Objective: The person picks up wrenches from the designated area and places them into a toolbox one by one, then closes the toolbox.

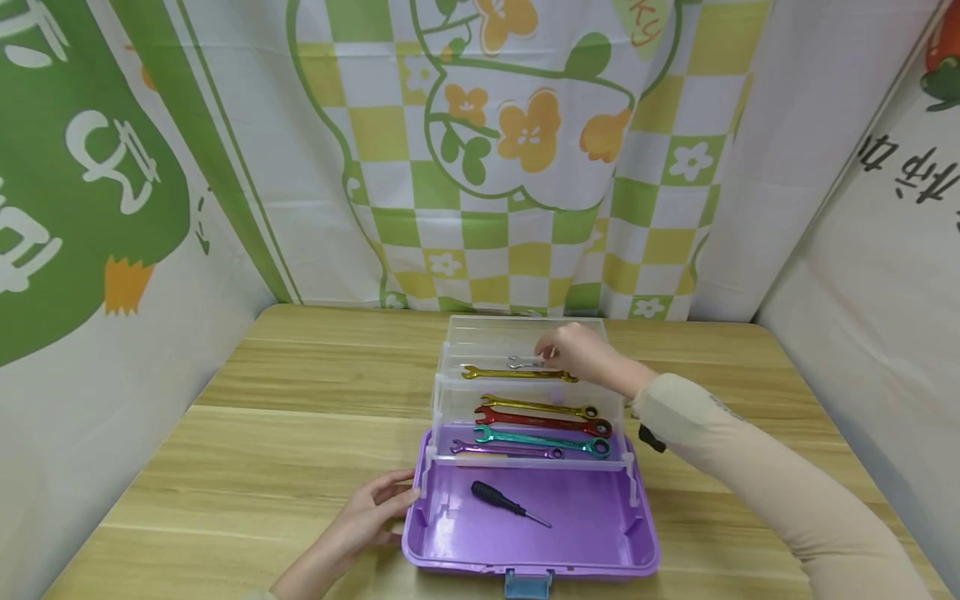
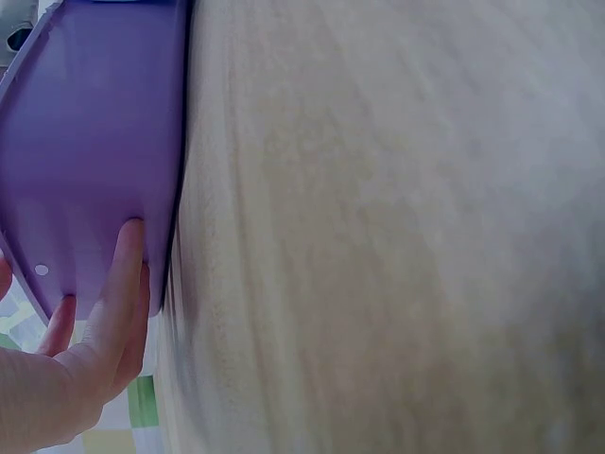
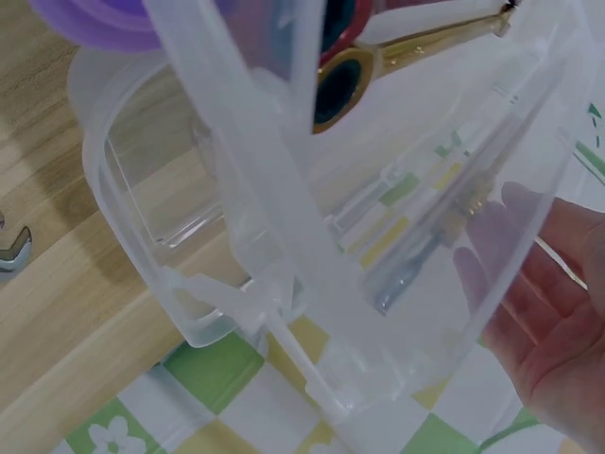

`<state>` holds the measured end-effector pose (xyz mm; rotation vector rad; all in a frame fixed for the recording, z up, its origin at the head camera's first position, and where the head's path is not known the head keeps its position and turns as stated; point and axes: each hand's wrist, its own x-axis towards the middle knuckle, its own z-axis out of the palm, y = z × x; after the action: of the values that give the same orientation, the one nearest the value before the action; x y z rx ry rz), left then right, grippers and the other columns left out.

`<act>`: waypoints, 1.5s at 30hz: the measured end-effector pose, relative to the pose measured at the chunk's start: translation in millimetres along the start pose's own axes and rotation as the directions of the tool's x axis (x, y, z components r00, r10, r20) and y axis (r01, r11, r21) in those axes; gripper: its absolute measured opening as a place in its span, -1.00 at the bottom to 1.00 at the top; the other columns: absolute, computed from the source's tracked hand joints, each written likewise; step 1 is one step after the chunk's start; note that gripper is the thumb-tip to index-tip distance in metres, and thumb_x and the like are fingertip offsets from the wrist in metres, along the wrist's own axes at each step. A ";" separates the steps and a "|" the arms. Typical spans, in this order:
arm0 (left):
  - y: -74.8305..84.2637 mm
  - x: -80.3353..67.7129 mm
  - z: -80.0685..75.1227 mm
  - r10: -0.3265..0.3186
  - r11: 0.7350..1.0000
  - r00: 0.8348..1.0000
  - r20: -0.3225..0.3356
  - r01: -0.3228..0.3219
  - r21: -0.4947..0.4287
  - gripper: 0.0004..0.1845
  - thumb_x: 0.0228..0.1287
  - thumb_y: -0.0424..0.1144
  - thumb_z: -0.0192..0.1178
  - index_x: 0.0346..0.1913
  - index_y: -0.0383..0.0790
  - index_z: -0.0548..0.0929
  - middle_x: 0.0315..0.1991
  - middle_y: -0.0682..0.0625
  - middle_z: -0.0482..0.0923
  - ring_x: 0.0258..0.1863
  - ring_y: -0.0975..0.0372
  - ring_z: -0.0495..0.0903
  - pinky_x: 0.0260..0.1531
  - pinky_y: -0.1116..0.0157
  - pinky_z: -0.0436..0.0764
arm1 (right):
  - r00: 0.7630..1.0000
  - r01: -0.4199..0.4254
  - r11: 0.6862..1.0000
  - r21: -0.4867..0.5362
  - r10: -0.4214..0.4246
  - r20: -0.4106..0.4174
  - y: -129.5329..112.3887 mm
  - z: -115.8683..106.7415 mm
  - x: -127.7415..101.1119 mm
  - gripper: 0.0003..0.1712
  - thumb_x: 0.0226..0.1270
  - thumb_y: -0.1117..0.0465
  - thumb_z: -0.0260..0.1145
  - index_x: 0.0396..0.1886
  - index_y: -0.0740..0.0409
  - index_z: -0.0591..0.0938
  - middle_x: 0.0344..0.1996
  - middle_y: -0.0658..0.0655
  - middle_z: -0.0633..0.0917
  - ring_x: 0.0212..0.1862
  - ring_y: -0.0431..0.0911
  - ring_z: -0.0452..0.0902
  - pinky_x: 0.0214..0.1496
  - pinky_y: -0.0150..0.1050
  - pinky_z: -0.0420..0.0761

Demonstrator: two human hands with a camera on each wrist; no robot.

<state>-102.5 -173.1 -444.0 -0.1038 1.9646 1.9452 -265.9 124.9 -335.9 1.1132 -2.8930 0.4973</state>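
Purple toolbox [image 1: 600,533] open at 6 o'clock on wooden table [image 1: 247,433], clear tiers stepped up toward 12. L hand [image 1: 371,512] at box's 9 o'clock, fingers straight, pressing side wall. R hand [image 1: 581,354] over top clear tray [image 1: 480,333], pinching small silver wrench [image 1: 523,362]; gold wrench [image 1: 517,374] just beside at 6. Black screwdriver [image 1: 506,502] in box bottom.

Wooden table [image 1: 247,433]; patterned cloth walls [image 1: 487,150], apparently curtains, around it.
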 end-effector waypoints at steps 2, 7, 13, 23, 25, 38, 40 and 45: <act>0.0 -0.1 0.0 0.001 1.000 1.000 0.001 -0.001 0.000 -0.35 0.16 -0.18 0.13 0.21 -0.48 0.18 0.07 -0.38 0.31 -0.24 0.14 0.53 -0.28 0.08 0.63 | 1.000 0.021 0.998 0.058 -0.019 -0.023 2.8 -1.3 -1.3 -0.81 0.05 0.40 0.28 -0.28 0.32 0.63 -0.37 0.19 0.68 -0.35 -0.07 0.60 -0.28 -0.32 0.63; 0.3 -0.2 0.1 0.004 1.000 1.000 0.007 -0.004 0.000 -0.35 0.16 -0.18 0.13 0.20 -0.49 0.17 0.07 -0.38 0.31 -0.24 0.14 0.53 -0.28 0.07 0.63 | 0.997 0.039 0.989 0.142 -0.030 -0.065 8.9 -5.9 -5.7 -0.80 0.05 0.38 0.29 -0.27 0.34 0.63 -0.39 0.19 0.68 -0.35 -0.06 0.60 -0.30 -0.32 0.63; 1.1 -0.9 0.4 0.004 1.000 1.000 0.009 -0.004 -0.001 -0.34 0.16 -0.18 0.14 0.20 -0.50 0.17 0.07 -0.38 0.31 -0.24 0.14 0.53 -0.28 0.08 0.63 | 0.995 0.011 0.981 0.193 0.008 -0.100 9.9 -15.4 -17.8 -0.80 0.09 0.38 0.25 -0.24 0.31 0.63 -0.36 0.18 0.67 -0.34 -0.04 0.58 -0.31 -0.26 0.63; 1.7 -1.0 1.3 -0.002 1.000 1.000 -0.006 0.002 -0.003 -0.34 0.15 -0.18 0.14 0.21 -0.49 0.17 0.10 -0.41 0.27 -0.23 0.14 0.53 -0.28 0.08 0.63 | 0.975 0.014 0.969 0.245 0.041 -0.217 11.8 -20.4 -41.7 -0.79 0.08 0.37 0.27 -0.24 0.32 0.63 -0.33 0.21 0.67 -0.34 -0.06 0.58 -0.27 -0.23 0.62; 1.6 -1.0 1.3 -0.002 1.000 1.000 -0.005 0.002 -0.003 -0.34 0.15 -0.18 0.14 0.21 -0.49 0.17 0.10 -0.41 0.26 -0.23 0.14 0.53 -0.28 0.08 0.63 | 0.965 0.026 0.965 0.261 0.044 -0.259 14.3 -19.8 -47.4 -0.79 0.06 0.40 0.27 -0.25 0.33 0.63 -0.34 0.22 0.67 -0.35 -0.04 0.58 -0.28 -0.23 0.63; 1.6 -0.8 2.0 0.000 1.000 1.000 -0.007 0.000 0.003 -0.34 0.15 -0.17 0.14 0.20 -0.49 0.18 0.09 -0.41 0.28 -0.24 0.14 0.53 -0.28 0.08 0.63 | 0.912 -0.046 0.951 0.306 0.165 -0.375 43.3 -16.2 -84.8 -0.82 0.09 0.39 0.26 -0.26 0.36 0.61 -0.34 0.22 0.66 -0.34 -0.03 0.56 -0.26 -0.25 0.62; 1.4 -0.8 1.9 0.000 1.000 1.000 -0.007 0.000 0.002 -0.34 0.15 -0.17 0.15 0.20 -0.49 0.18 0.08 -0.40 0.30 -0.25 0.14 0.53 -0.28 0.08 0.63 | 0.912 -0.067 0.950 0.306 0.182 -0.367 47.8 -15.9 -90.4 -0.81 0.11 0.37 0.25 -0.26 0.36 0.61 -0.33 0.23 0.66 -0.33 -0.01 0.56 -0.26 -0.25 0.62; 1.4 -0.9 1.6 -0.002 1.000 1.000 -0.008 0.002 0.000 -0.34 0.14 -0.17 0.15 0.20 -0.48 0.18 0.08 -0.38 0.31 -0.26 0.14 0.53 -0.28 0.08 0.63 | 0.914 -0.149 0.939 0.310 0.251 -0.319 58.9 -14.7 -103.5 -0.78 0.15 0.31 0.23 -0.22 0.34 0.61 -0.29 0.25 0.65 -0.30 0.02 0.56 -0.26 -0.29 0.61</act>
<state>-101.7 -171.7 -442.4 -0.1127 1.9690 1.9462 -228.6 238.0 -350.9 0.6492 -2.6780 1.0258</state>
